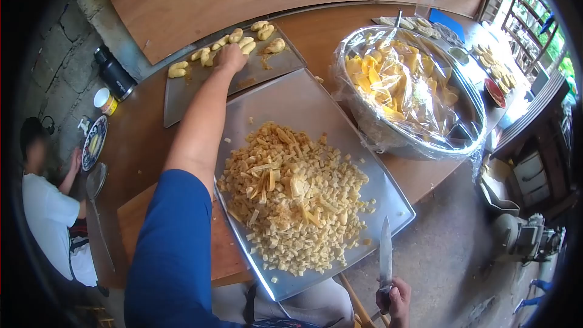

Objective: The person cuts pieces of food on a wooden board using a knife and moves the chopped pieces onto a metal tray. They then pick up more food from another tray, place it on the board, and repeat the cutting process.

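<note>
My left hand (231,59) reaches to the far metal tray (182,100), its fingers closed down among the pale yellow peeled pieces (178,70); what they hold is hidden. In my right hand (398,300), at the lower right, a knife (385,252) points blade up, beside the near tray's corner. The near metal tray (291,94) bears a large heap of small diced yellow pieces (303,206), with some longer strips on top.
A big metal basin (480,127) holds yellow slices under clear plastic. At the left are a black bottle (114,73), a paper cup (104,101), a patterned plate (93,143) and a seated person (51,218). A red bowl (495,93) stands at the far right.
</note>
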`<state>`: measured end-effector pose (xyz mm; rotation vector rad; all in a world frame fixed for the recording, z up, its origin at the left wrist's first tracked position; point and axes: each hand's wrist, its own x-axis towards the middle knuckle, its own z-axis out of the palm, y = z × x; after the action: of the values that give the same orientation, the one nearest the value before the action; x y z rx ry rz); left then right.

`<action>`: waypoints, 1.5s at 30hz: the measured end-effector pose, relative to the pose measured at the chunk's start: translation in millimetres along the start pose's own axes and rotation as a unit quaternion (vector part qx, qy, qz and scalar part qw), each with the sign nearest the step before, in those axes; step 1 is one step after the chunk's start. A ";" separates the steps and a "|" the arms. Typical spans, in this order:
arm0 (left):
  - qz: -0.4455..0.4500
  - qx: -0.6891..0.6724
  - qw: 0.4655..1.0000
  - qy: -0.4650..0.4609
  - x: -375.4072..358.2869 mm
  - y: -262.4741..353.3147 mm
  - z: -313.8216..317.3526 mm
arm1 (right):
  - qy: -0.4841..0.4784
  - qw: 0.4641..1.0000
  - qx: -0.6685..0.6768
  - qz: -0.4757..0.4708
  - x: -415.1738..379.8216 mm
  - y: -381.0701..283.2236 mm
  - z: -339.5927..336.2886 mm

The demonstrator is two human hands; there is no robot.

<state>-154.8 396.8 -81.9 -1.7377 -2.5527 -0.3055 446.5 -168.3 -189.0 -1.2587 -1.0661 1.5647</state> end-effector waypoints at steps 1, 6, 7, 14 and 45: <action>0.003 -0.003 1.000 -0.001 -1.7 5.6 -1.9 | 0.004 1.000 0.008 0.003 -0.2 -2.3 1.7; 0.022 -0.017 0.997 0.068 -6.9 2.7 -26.4 | 0.002 1.000 0.016 0.021 -2.7 -6.1 -0.5; 0.038 -0.015 0.998 0.051 -12.3 -4.5 -38.0 | 0.011 1.000 0.016 0.018 -3.5 -8.3 0.5; 0.196 -0.080 0.974 0.081 -220.3 -91.0 -154.8 | -0.028 0.997 0.071 -0.018 -3.2 -22.9 13.4; 0.178 -0.157 0.970 0.060 -559.9 -166.9 -109.2 | -0.064 0.980 -0.069 -0.174 -19.0 -25.8 59.2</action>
<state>-109.3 -195.9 -77.7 -2.1605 -2.1436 -0.8019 393.4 -185.5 -151.4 -1.0038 -1.4150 1.3323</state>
